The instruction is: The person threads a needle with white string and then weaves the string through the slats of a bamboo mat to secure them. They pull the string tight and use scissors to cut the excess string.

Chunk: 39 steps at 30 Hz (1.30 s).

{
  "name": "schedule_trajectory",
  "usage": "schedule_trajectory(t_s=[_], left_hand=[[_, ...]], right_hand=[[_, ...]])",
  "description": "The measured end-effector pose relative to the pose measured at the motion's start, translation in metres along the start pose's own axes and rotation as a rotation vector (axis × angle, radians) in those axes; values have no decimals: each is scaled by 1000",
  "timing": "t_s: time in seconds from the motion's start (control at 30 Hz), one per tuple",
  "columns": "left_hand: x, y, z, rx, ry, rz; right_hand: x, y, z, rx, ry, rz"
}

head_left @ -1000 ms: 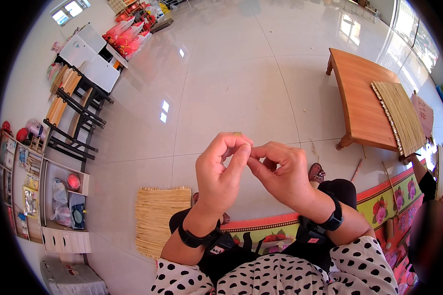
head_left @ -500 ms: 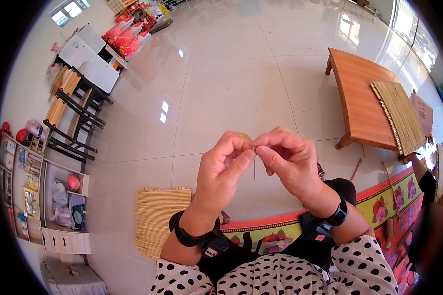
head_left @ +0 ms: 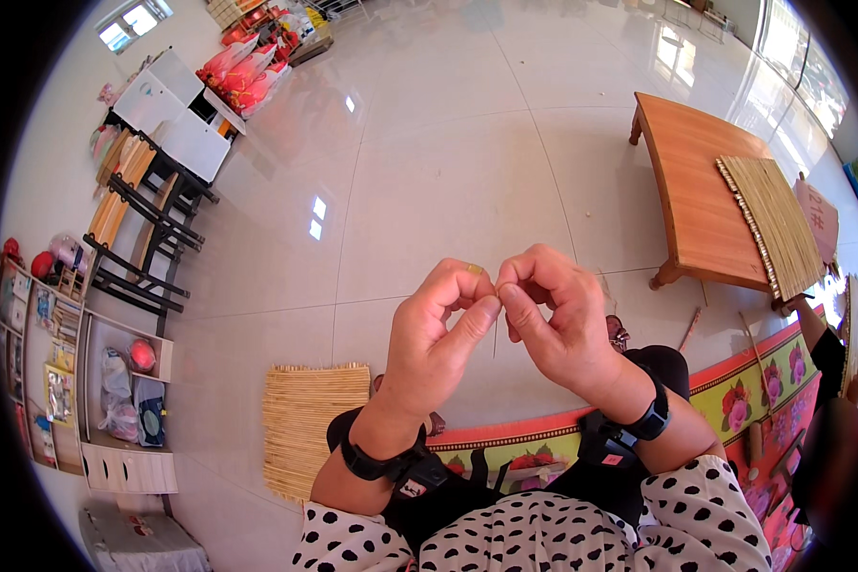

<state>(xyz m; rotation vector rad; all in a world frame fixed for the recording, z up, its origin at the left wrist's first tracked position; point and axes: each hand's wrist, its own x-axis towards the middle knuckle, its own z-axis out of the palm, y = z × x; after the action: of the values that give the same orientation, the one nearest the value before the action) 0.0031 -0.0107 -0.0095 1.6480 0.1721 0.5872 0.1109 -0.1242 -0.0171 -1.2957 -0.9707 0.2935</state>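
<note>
Slender dark strand (head_left: 495, 337) hangs midair, left hand (head_left: 436, 332) and right hand (head_left: 564, 319) both pinched on its upper end, pale tiled floor (head_left: 448, 200) beneath, straw mat (head_left: 316, 427) lying on it to the left

Right in front of me, my left hand (head_left: 434, 329) meets my right hand (head_left: 562, 319), a strand (head_left: 495, 336) between them. Down to my left, a reed mat (head_left: 315, 429) lies on the floor (head_left: 439, 200). Ahead to my right, there's the worktop (head_left: 691, 186), a second reed mat (head_left: 770, 227) on its right side. A ground sheet (head_left: 543, 437) stretches below me and off rightward. Far left: a cabinet (head_left: 129, 467), plastic bags (head_left: 115, 377) inside.
</note>
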Motion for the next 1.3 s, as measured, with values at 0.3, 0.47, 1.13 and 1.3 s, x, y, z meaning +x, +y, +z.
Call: schedule_trajectory(t_s=[0.3, 0.47, 1.13, 1.3], left_hand=[[0, 3, 1, -134, -66, -39], [1, 3, -1, -183, -100, -45], [0, 5, -9, -197, -104, -137], [2, 6, -10, -314, -111, -187]], right_hand=[[0, -5, -2, 182, -103, 165], [1, -5, -4, 318, -159, 218], [4, -1, -7, 481, -195, 330], [6, 2, -9, 634, -213, 376]])
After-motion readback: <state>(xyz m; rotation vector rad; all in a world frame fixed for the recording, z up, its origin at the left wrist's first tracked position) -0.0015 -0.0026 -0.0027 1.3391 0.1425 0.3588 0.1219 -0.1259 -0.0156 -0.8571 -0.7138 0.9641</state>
